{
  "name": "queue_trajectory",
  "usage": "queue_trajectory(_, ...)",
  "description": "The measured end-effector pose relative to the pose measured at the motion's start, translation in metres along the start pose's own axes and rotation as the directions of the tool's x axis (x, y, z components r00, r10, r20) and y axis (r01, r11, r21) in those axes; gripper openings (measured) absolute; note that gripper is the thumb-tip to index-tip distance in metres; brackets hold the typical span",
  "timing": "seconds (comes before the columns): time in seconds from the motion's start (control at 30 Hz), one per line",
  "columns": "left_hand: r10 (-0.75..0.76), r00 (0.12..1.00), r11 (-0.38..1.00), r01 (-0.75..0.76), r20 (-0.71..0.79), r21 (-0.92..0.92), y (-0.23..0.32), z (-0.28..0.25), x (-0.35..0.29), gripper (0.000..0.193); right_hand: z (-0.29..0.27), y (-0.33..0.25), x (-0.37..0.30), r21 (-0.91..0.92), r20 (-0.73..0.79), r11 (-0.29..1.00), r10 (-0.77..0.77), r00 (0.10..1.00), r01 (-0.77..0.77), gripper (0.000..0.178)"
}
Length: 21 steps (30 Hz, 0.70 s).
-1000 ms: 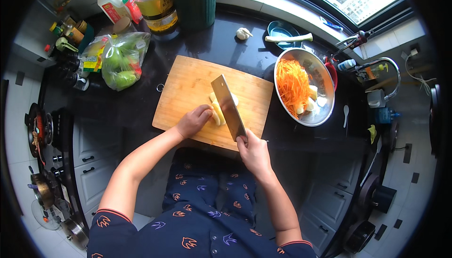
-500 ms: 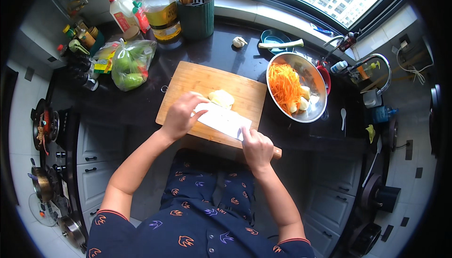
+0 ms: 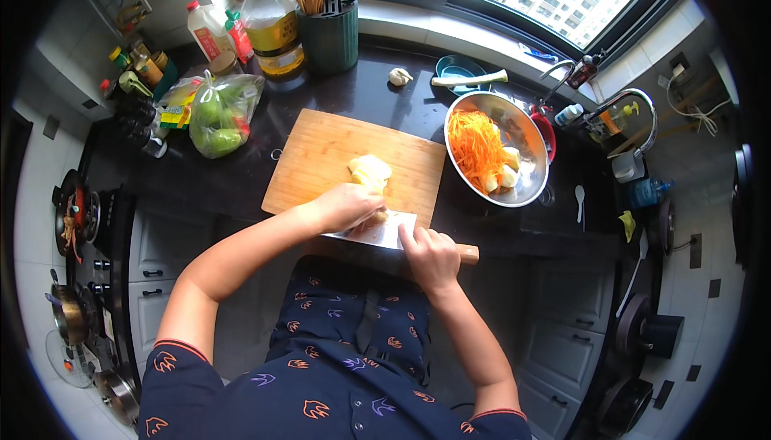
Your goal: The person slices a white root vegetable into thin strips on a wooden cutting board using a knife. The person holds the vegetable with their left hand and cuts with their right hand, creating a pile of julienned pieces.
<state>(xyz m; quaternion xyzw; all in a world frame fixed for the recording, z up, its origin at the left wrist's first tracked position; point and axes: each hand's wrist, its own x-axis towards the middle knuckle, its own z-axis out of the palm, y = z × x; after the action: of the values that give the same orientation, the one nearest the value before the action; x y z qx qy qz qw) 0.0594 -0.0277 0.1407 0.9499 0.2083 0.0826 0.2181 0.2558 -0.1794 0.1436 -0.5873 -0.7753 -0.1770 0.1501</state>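
Note:
My right hand [image 3: 434, 258] grips a cleaver [image 3: 407, 222], its wide shiny blade lying almost flat over the near edge of the wooden cutting board [image 3: 317, 139]. The wooden handle sticks out to the right of that hand. Over the blade is my left hand [image 3: 349, 207], fingers curled together and pointing down; whatever they may hold is hidden. Just beyond its knuckles sits a small heap of pale yellow vegetable slices [image 3: 369, 170] on the board.
A steel bowl [image 3: 536, 171] with shredded carrot [image 3: 475, 147] and pale peeled pieces stands right of the board. Behind are garlic [image 3: 400, 77], a teal dish [image 3: 459, 67] and a green utensil holder [image 3: 329, 38]. At left lies a bag of green produce [image 3: 218, 123]; a white spoon [image 3: 580, 203] is far right.
My left hand has moved right and nearer to me, across the blade. The cleaver has come toward the board's near edge, apart from the slices, and turned more level.

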Motion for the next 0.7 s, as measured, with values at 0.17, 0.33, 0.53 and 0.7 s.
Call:
queue_trajectory(0.17, -0.164, 0.966, 0.986, 0.154, -0.202, -0.067, -0.052, -0.028, 0.016, 0.007, -0.009, 0.006, -0.014, 0.1, 0.023, 0.994, 0.044, 0.999, -0.046, 0.016)
queue_trajectory(0.33, -0.188, 0.974, 0.982, 0.189, -0.125, -0.004, -0.071, -0.031, 0.032, 0.007, -0.021, 0.007, -0.042, 0.176, 0.039, 0.966, 0.184, 0.982, -0.188, 0.012)
queue_trajectory(0.53, -0.125, 0.992, 0.988, 0.126, -0.021, 0.091, -0.078, 0.003, 0.05, 0.009, -0.033, 0.006, -0.066, 0.207, 0.116, 0.91, 0.343, 0.932, -0.36, 0.013)
queue_trajectory(0.7, -0.108, 0.991, 0.99, 0.115, -0.073, 0.086, -0.076, 0.019, 0.051, 0.009, -0.032, 0.007, -0.079, 0.223, 0.103, 0.897, 0.369, 0.924, -0.383, 0.011)
